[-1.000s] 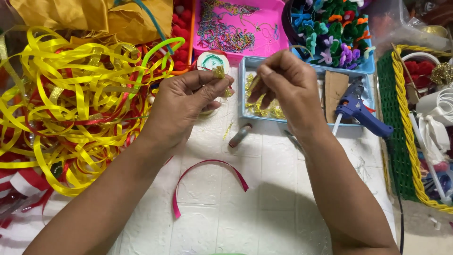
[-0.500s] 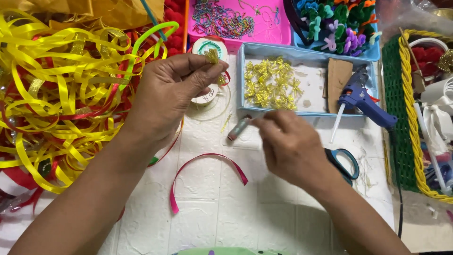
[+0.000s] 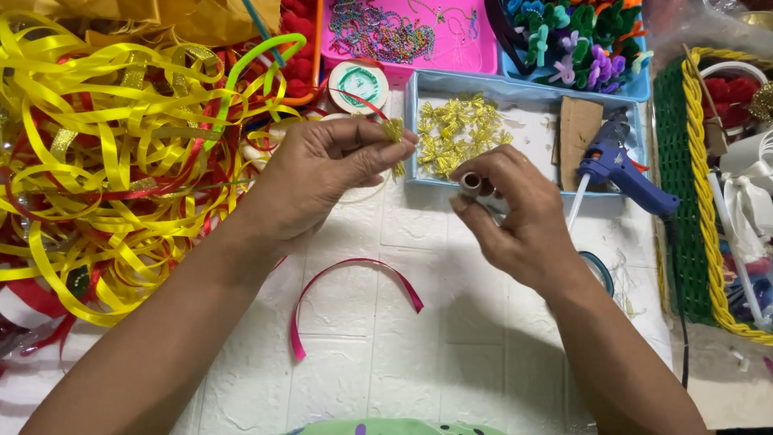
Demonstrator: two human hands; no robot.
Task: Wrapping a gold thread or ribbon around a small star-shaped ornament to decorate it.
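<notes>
1. A loose pink ribbon strip (image 3: 354, 298) lies curved on the white table (image 3: 451, 354), nearest the viewer and between the two forearms.
2. The right hand (image 3: 515, 217) is closed around a small grey tube (image 3: 470, 185), its open end up, held by thumb and fingers; it looks light, stiff and smooth, best held round its body.
3. The left hand (image 3: 330, 173) pinches a tiny gold bow (image 3: 393, 133) at the fingertips, just left of the tube. It looks soft, weightless and easily crushed, so hold it by its middle knot.
4. Just beyond, a blue tray (image 3: 419, 129) holds more gold bows, with a blue glue gun (image 3: 624, 173) lying at its right end.
5. A tangle of yellow ribbons (image 3: 105, 161) crowds the left side; a thread spool (image 3: 359, 84) and a pink tray (image 3: 475, 56) sit farther back.
</notes>
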